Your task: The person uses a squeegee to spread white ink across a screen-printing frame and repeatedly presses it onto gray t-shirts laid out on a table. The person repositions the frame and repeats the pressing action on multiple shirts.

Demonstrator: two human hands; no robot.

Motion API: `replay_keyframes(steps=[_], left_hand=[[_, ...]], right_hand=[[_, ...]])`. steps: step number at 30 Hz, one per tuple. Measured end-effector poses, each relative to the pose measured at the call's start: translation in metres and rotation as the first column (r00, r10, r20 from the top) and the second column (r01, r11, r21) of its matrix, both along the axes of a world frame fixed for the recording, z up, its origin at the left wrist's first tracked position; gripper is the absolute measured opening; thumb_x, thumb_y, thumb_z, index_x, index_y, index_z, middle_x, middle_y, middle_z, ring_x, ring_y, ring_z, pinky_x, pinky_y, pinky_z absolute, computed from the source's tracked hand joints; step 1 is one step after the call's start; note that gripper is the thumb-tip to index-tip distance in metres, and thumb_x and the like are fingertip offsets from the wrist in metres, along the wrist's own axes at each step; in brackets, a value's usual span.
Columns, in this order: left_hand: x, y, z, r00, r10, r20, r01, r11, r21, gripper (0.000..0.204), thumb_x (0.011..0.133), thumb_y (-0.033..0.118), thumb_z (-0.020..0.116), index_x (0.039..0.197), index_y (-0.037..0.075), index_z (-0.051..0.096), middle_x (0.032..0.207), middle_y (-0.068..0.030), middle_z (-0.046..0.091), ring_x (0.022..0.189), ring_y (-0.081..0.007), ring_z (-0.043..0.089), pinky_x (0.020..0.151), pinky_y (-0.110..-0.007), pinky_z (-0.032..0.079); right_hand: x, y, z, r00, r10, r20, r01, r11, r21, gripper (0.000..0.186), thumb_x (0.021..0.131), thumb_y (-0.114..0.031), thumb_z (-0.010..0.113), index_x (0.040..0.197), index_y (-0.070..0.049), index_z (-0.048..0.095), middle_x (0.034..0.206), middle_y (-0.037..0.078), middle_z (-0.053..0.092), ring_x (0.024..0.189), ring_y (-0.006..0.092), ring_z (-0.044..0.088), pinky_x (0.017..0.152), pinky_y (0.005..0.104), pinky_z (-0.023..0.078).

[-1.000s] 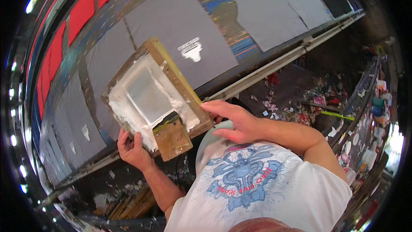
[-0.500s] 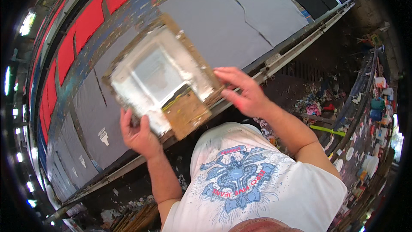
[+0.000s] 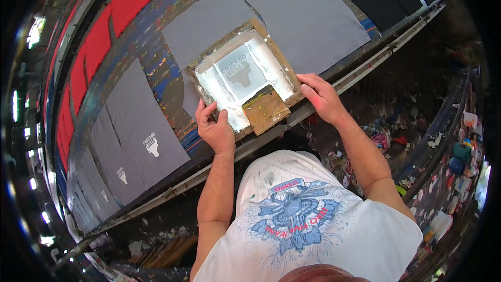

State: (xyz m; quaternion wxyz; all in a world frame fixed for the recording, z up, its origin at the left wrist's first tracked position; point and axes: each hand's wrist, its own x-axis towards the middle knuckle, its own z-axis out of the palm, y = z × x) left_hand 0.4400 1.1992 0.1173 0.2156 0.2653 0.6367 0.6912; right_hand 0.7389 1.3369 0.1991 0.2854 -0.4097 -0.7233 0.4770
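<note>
On the paint-flecked desk (image 3: 162,81), grey cloth (image 3: 203,26) under the screen frame (image 3: 242,77), held at opposite edges by left hand (image 3: 215,130) and right hand (image 3: 323,98), could be smudged by frame slippage.

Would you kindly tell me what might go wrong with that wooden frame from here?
The white-smeared wooden frame might skew if the left hand and right hand, gripping its edges, move unevenly. Its white smears, if wet, could mark the flat grey fabric panel beneath. The brown wooden block at the frame's near edge, held by neither hand, might slip.
</note>
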Motion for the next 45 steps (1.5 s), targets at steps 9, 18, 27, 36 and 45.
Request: replay_keyframes(steps=[9, 18, 27, 36, 45], left_hand=[[0.001, 0.002, 0.002, 0.999, 0.041, 0.011, -0.040, 0.998, -0.054, 0.032, 0.090, -0.017, 0.080, 0.119, -0.004, 0.076, 0.172, -0.0263, 0.055, 0.151, -0.0303, 0.062, 0.125, -0.042, 0.050], [0.014, 0.012, -0.003, 0.995, 0.092, -0.036, -0.096, 0.990, -0.108, 0.035, 0.083, -0.011, 0.085, 0.113, 0.005, 0.081, 0.163, -0.0245, 0.066, 0.149, -0.0343, 0.065, 0.125, -0.042, 0.052], [0.041, 0.038, 0.000, 0.980, 0.086, -0.177, -0.113, 0.983, -0.147, 0.032, 0.085, -0.003, 0.078, 0.115, 0.005, 0.083, 0.159, -0.0273, 0.067, 0.149, -0.0397, 0.064, 0.126, -0.045, 0.049], [0.019, 0.025, 0.022, 0.795, -0.162, -0.584, -0.043, 0.946, -0.321, 0.063, 0.092, 0.017, 0.084, 0.150, 0.000, 0.068, 0.165, -0.0233, 0.058, 0.148, -0.0433, 0.056, 0.123, -0.054, 0.047], [0.003, 0.030, 0.045, 0.436, -0.394, -0.809, -0.084, 0.877, -0.472, 0.046, 0.103, 0.030, 0.076, 0.140, 0.003, 0.075, 0.157, -0.0117, 0.070, 0.126, -0.0349, 0.068, 0.103, -0.054, 0.051]], right_hand=[[-0.003, 0.006, 0.007, 0.998, 0.019, 0.059, -0.019, 1.000, 0.001, 0.042, 0.113, -0.023, 0.069, 0.143, 0.005, 0.073, 0.136, 0.021, 0.075, 0.128, 0.0344, 0.070, 0.113, 0.0420, 0.053], [0.005, 0.022, 0.013, 0.987, 0.086, 0.136, -0.097, 0.993, 0.070, 0.037, 0.111, -0.012, 0.068, 0.144, 0.003, 0.073, 0.140, 0.022, 0.076, 0.133, 0.0363, 0.070, 0.116, 0.0440, 0.052], [-0.005, 0.022, 0.050, 0.793, 0.360, 0.491, -0.603, 0.575, 0.553, 0.055, 0.082, 0.005, 0.083, 0.136, -0.006, 0.077, 0.142, 0.014, 0.073, 0.130, 0.0407, 0.068, 0.110, 0.0508, 0.058], [-0.057, 0.018, 0.063, 0.755, 0.362, 0.547, -0.643, 0.571, 0.510, 0.047, 0.084, 0.013, 0.071, 0.127, -0.005, 0.079, 0.123, 0.012, 0.079, 0.116, 0.0388, 0.072, 0.102, 0.0507, 0.060], [-0.039, 0.030, 0.069, 0.786, 0.332, 0.522, -0.583, 0.680, 0.445, 0.041, 0.087, 0.013, 0.074, 0.124, -0.005, 0.080, 0.122, 0.016, 0.081, 0.118, 0.0405, 0.075, 0.102, 0.0493, 0.062]])
